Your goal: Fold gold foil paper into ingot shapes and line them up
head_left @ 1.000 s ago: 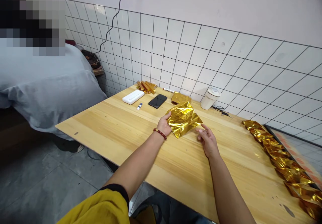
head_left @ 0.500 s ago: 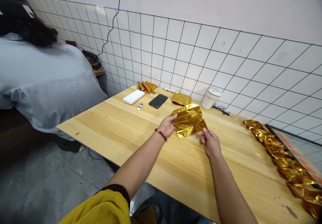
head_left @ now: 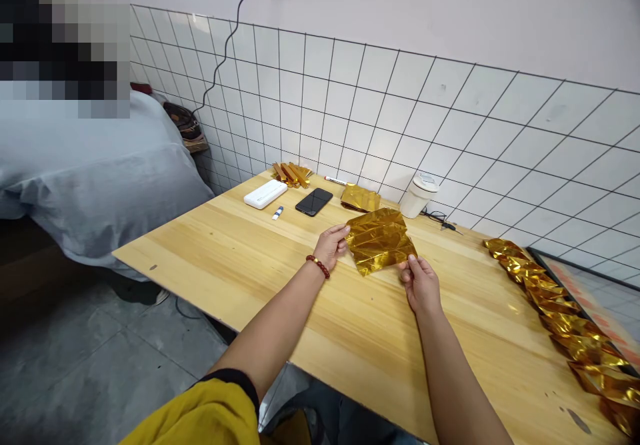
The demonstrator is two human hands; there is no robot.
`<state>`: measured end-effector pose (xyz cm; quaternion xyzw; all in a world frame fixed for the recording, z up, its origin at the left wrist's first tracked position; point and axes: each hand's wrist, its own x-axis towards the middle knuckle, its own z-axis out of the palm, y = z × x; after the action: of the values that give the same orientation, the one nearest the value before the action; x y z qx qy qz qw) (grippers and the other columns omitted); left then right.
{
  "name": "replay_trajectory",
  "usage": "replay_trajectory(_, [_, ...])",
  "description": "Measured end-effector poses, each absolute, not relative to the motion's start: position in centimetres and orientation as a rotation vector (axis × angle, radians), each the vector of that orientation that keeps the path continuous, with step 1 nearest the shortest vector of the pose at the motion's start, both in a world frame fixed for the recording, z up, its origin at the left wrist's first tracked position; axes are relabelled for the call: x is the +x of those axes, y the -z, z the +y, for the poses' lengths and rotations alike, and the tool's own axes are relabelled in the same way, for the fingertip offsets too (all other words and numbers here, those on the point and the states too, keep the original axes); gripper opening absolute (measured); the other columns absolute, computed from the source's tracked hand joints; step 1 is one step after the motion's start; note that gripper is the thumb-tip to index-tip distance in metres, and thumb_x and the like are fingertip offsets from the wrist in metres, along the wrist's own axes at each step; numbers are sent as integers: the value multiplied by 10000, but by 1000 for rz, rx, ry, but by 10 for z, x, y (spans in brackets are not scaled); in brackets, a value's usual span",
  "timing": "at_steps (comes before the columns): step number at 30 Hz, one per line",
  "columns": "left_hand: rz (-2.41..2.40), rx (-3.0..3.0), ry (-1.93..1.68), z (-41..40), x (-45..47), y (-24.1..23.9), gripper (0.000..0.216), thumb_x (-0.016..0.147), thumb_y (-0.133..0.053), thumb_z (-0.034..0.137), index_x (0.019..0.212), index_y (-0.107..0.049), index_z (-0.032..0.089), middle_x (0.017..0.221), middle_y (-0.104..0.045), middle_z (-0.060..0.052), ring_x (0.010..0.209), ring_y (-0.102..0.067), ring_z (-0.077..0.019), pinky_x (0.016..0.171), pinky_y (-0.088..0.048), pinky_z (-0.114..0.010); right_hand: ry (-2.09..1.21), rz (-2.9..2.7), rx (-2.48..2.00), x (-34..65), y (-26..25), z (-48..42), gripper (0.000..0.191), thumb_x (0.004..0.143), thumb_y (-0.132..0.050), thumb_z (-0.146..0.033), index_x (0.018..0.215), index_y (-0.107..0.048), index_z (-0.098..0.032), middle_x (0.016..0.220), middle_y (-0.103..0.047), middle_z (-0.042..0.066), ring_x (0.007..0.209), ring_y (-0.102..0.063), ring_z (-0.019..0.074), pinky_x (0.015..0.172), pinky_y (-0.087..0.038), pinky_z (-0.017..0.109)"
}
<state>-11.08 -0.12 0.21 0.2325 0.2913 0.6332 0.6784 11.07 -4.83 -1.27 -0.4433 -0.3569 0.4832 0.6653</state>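
Observation:
A creased sheet of gold foil paper (head_left: 381, 240) is stretched between my two hands above the wooden table (head_left: 240, 265). My left hand (head_left: 332, 245), with a dark red bead bracelet at the wrist, pinches its left edge. At the lower right corner, my right hand (head_left: 421, 282) grips the foil between thumb and fingers. Just behind the sheet lies a flat stack of gold foil sheets (head_left: 360, 198). A bundle of folded gold foil strips (head_left: 292, 174) rests at the far left corner of the table.
Behind the foil stand a black phone (head_left: 314, 202), a white power bank (head_left: 265, 194), a small blue-and-white stick (head_left: 278, 213), a marker (head_left: 335, 180) and a lidded cup (head_left: 419, 195). Folded gold foil pieces (head_left: 565, 308) line the right side beside a framed panel (head_left: 595, 292). A person (head_left: 95, 178) sits left.
The foil sheet has shifted slightly right and tilted, so it looks darker and less shiny. My left hand's fingers have curled more at its edge. The right hand has barely moved.

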Motion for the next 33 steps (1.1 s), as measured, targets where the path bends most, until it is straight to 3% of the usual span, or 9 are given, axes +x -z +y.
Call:
replay_trajectory(2, [656,539,-1407,-3,-111,-4,278,625,-869,206,794,-659,141,536,-521,78,355,-352,-11,363,-209,-179,-1062,-810,-992,111,14,-48,379,598,-863,-481,739,-638,-211,616,-664,-20,423,-421,64,399,-315,211])
replay_trajectory(4, [646,550,-1392,-5,-110,-6,275,634,-866,205,795,-653,143,584,-584,49,405,-474,-40,388,-284,-179,-1029,-811,-978,111,14,-47,361,614,-852,-472,755,-649,-209,680,-686,-12,444,-432,63,419,-343,219])
replay_trajectory(7, [576,550,-1379,-9,-108,-9,232,666,-844,177,799,-658,137,775,-713,-44,697,-687,-138,617,-496,-231,-998,-783,-946,113,14,-46,378,627,-851,-417,904,-685,-222,884,-731,9,518,-503,72,490,-428,238])
replay_trajectory(11, [489,619,-1307,-11,-105,-8,242,760,-776,341,823,-716,115,924,-751,-126,914,-691,-212,858,-509,-330,-1073,-644,-899,123,15,-43,446,638,-841,-408,1023,-671,-260,1019,-728,26,653,-618,110,596,-516,269])
replay_trajectory(14, [597,748,-1227,-10,-104,-3,413,769,-731,506,822,-746,96,825,-744,-137,804,-664,-210,793,-495,-330,-1147,-543,-890,129,18,-38,415,688,-776,-543,961,-662,-252,971,-722,32,735,-669,149,672,-562,310])
replay_trajectory(20, [671,889,-1204,-13,-100,2,412,654,-824,482,795,-759,101,688,-699,-94,708,-619,-181,737,-460,-312,-995,-686,-1011,119,26,-34,440,690,-791,-498,1025,-661,-244,957,-713,20,853,-674,185,720,-570,312])
replay_trajectory(24, [675,899,-1195,-15,-99,-1,368,673,-821,430,835,-759,105,757,-722,-105,792,-644,-192,807,-471,-316,-990,-739,-1051,116,28,-36,561,595,-856,-371,1100,-642,-253,895,-706,2,822,-669,186,695,-567,307])
replay_trajectory(28, [714,736,-1306,-13,-99,-2,396,695,-821,303,1042,-695,161,963,-729,-84,923,-672,-176,917,-475,-328,-1011,-682,-1027,122,27,-37,635,530,-874,-288,1120,-639,-274,867,-670,-23,793,-653,168,626,-538,269])
replay_trajectory(33, [764,673,-1199,-11,-100,0,389,782,-747,437,1024,-586,178,864,-682,-54,750,-698,-203,794,-554,-415,-1018,-655,-931,122,20,-39,649,526,-868,-259,1132,-641,-313,1080,-659,-33,985,-650,162,735,-545,256])
